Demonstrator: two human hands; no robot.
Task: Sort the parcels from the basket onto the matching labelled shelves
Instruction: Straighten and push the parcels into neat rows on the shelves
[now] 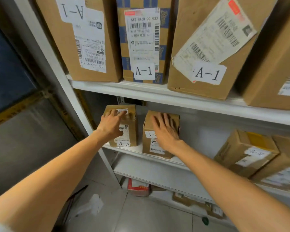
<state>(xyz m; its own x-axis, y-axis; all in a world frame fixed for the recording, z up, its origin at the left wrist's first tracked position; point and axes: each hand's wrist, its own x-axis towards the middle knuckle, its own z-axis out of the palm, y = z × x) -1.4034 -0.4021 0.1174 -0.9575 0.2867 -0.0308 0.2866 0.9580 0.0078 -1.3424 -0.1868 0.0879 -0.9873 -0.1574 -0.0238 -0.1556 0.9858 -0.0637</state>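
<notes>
With left grip (113,125) and right grip (166,130) spread flat, I press a small brown cardboard A-2 parcel (132,124) under each, likely squaring them on the white shelf (138,149) below.

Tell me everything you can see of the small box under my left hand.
The small box is brown cardboard, upright at the left end of the middle shelf. White barcode labels cover its front; a tag at the bottom reads A-2. The left hand rests flat on its front, fingers spread.
</notes>
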